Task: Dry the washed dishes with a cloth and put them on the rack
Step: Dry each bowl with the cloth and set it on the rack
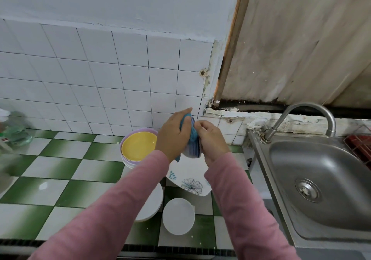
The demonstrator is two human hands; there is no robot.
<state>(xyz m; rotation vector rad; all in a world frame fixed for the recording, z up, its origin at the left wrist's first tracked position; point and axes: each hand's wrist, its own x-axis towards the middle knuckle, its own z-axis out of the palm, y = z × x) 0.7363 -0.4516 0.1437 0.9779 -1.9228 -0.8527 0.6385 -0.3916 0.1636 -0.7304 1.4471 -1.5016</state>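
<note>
Drying in hand. Left hand [173, 139] clamped on the cloth [188, 118], pressing it against a bluish dish [192, 152] held on edge; right hand [212, 139] gripping the dish's other side. Held up over the bench toward its back edge, above a floral plate [190, 179]. Stack [138, 145] topped in yellow just to the left; white bowl [178, 215] near the front edge, probably waiting. Next, likely: finish wiping, then carry right, past the sink [331, 169], to the red rack [359, 145].
</note>
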